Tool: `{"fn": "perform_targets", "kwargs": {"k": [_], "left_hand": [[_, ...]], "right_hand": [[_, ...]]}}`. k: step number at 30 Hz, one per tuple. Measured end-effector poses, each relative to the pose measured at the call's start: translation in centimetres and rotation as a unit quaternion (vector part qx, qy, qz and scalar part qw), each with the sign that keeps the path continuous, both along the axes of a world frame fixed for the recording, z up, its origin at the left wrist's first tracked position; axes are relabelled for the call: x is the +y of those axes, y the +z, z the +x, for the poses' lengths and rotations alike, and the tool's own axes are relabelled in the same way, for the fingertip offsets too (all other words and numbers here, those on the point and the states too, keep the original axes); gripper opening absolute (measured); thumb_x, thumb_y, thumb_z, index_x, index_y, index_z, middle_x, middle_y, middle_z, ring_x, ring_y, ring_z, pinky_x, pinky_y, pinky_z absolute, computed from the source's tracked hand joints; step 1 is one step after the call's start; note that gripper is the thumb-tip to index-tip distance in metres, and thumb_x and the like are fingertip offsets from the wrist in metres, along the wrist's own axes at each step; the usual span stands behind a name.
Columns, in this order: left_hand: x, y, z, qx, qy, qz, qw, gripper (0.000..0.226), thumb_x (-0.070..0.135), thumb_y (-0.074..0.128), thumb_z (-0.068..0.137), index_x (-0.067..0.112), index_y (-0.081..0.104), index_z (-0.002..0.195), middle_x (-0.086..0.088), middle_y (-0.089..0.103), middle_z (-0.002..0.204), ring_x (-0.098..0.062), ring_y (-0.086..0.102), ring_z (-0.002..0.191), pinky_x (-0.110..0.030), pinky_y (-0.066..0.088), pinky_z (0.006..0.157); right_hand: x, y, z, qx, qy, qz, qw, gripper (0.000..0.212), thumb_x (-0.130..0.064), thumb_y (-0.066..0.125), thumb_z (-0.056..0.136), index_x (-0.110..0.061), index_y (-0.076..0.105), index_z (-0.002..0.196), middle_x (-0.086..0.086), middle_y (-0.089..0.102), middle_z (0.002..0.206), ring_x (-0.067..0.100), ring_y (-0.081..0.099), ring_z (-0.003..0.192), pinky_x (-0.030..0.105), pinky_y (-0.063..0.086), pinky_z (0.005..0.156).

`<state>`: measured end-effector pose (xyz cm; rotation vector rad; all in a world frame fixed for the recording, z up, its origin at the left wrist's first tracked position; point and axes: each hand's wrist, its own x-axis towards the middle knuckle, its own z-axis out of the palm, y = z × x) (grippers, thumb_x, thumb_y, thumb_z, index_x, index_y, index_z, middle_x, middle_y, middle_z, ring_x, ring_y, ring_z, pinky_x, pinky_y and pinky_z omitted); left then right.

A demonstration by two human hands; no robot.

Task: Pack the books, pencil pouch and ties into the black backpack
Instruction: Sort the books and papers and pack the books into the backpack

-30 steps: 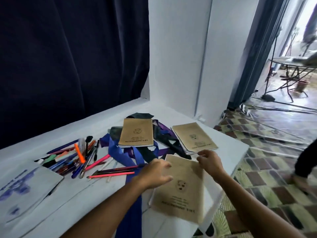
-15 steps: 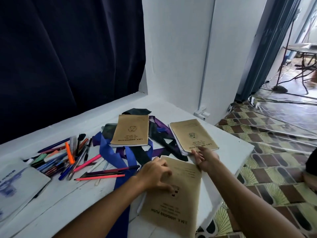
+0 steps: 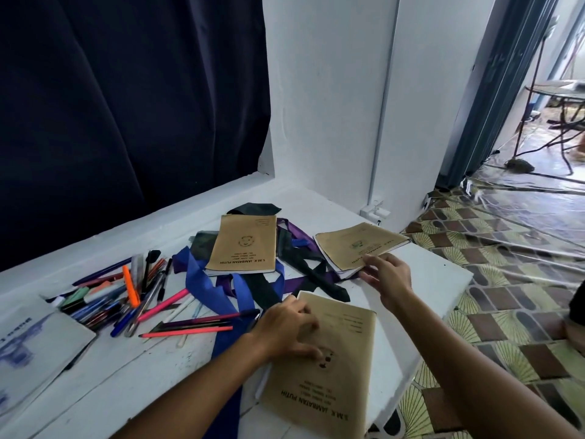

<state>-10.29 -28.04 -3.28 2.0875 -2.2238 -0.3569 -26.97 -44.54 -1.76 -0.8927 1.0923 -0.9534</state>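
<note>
- Left hand (image 3: pixel 286 331), fingers spread, presses the nearest exercise book (image 3: pixel 319 372) flat, likely steadying it
- Right hand (image 3: pixel 387 277), fingers loosely extended, touches the right exercise book (image 3: pixel 357 245) at its near edge, probably gathering it

Three tan exercise books lay on the white table. The near book (image 3: pixel 329 372) sat flat at the front edge, cover up, print facing away. The middle book (image 3: pixel 243 245) rested flat on top of the ties. The right book (image 3: pixel 357 248) was by the wall corner, its near edge lifted a bit. The ties (image 3: pixel 240 289), blue, purple and black, were tangled loose between the books, one blue strip trailing off the front edge.
</note>
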Motion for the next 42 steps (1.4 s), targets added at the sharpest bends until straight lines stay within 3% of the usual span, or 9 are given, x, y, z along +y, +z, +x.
{"fn": "perform_targets", "kwargs": {"k": [6, 10, 13, 16, 22, 24, 29, 31, 42], "left_hand": [[0.2, 0.0, 0.2, 0.024, 0.000, -0.003, 1.000, 0.066, 0.066, 0.063, 0.079, 0.024, 0.059, 0.129, 0.004, 0.050, 0.134, -0.012, 0.044, 0.121, -0.032, 0.040, 0.100], [0.6, 0.3, 1.2, 0.263, 0.121, -0.060, 0.955, 0.046, 0.056, 0.064, 0.084, 0.024, 0.065, 0.117, 0.009, 0.062, 0.115, -0.003, 0.056, 0.106, -0.028, 0.047, 0.089], [1.2, 1.8, 2.2, 0.415, 0.251, -0.165, 0.859, 0.018, 0.033, 0.057, 0.097, 0.020, 0.068, 0.102, -0.001, 0.070, 0.098, -0.010, 0.063, 0.091, -0.024, 0.048, 0.076], [2.1, 3.7, 3.5, 0.575, 0.390, -0.146, 0.705, 0.032, 0.040, 0.047, 0.099, 0.017, 0.062, 0.113, -0.006, 0.064, 0.112, -0.021, 0.061, 0.103, -0.036, 0.054, 0.080], [9.4, 5.3, 7.0, 0.789, 0.353, -0.101, 0.493, 0.071, 0.070, 0.046, 0.080, 0.019, 0.062, 0.127, -0.012, 0.067, 0.125, -0.034, 0.060, 0.118, -0.053, 0.047, 0.100], [12.9, 5.9, 8.2, 0.764, 0.384, -0.156, 0.494, 0.057, 0.057, 0.051, 0.086, 0.018, 0.064, 0.125, -0.009, 0.070, 0.120, -0.024, 0.066, 0.111, -0.040, 0.052, 0.093], [22.4, 5.6, 9.8, 0.604, 0.560, -0.192, 0.534, 0.021, 0.008, 0.069, 0.086, 0.001, 0.070, 0.105, -0.013, 0.075, 0.090, -0.018, 0.072, 0.073, -0.027, 0.058, 0.065], [25.8, 5.2, 9.5, 0.546, 0.602, -0.181, 0.554, 0.011, -0.003, 0.067, 0.085, -0.001, 0.070, 0.096, -0.006, 0.075, 0.072, -0.015, 0.070, 0.062, -0.024, 0.057, 0.059], [33.9, 2.5, 6.1, 0.468, 0.650, -0.058, 0.596, 0.016, 0.003, 0.068, 0.088, 0.002, 0.065, 0.103, -0.012, 0.074, 0.087, -0.020, 0.071, 0.066, -0.025, 0.050, 0.043]], "right_hand": [[-0.9, 1.7, -2.0, -0.092, 0.006, -0.045, 0.995, 0.026, 0.006, 0.049, 0.092, -0.009, 0.043, 0.072, 0.016, 0.070, 0.097, 0.030, 0.069, 0.082, 0.029, 0.058, 0.060], [-2.0, 3.2, -2.9, -0.139, 0.032, -0.069, 0.987, 0.020, 0.008, 0.044, 0.086, -0.008, 0.049, 0.076, 0.012, 0.069, 0.088, 0.029, 0.060, 0.082, 0.032, 0.053, 0.063], [-1.9, 4.4, -2.3, -0.178, 0.105, -0.068, 0.976, 0.027, 0.000, 0.049, 0.069, -0.001, 0.055, 0.096, 0.018, 0.061, 0.102, 0.033, 0.054, 0.095, 0.041, 0.047, 0.081], [-0.4, 5.6, -0.5, -0.195, 0.206, -0.033, 0.958, 0.045, -0.009, 0.050, 0.062, -0.001, 0.056, 0.105, 0.017, 0.062, 0.103, 0.030, 0.059, 0.091, 0.040, 0.050, 0.079], [5.4, 6.1, 6.8, -0.218, 0.382, 0.066, 0.896, 0.049, -0.015, 0.061, 0.054, -0.004, 0.063, 0.102, 0.014, 0.070, 0.091, 0.028, 0.069, 0.075, 0.037, 0.059, 0.064], [7.8, 5.6, 9.6, -0.189, 0.432, 0.079, 0.878, 0.068, -0.014, 0.074, 0.039, -0.002, 0.064, 0.104, 0.015, 0.071, 0.097, 0.028, 0.070, 0.081, 0.036, 0.060, 0.069], [13.4, 4.4, 14.3, -0.100, 0.523, 0.107, 0.839, 0.034, 0.007, 0.035, 0.084, -0.001, 0.064, 0.100, 0.013, 0.075, 0.091, 0.023, 0.073, 0.077, 0.033, 0.059, 0.069], [15.1, 3.8, 15.6, -0.029, 0.583, 0.104, 0.805, 0.030, 0.004, 0.045, 0.081, 0.003, 0.064, 0.104, 0.016, 0.073, 0.097, 0.024, 0.071, 0.077, 0.032, 0.059, 0.066], [20.3, 2.1, 15.0, 0.286, 0.702, -0.026, 0.651, 0.017, 0.001, 0.060, 0.089, 0.008, 0.068, 0.102, 0.023, 0.071, 0.084, 0.026, 0.070, 0.061, 0.030, 0.058, 0.054]]}}
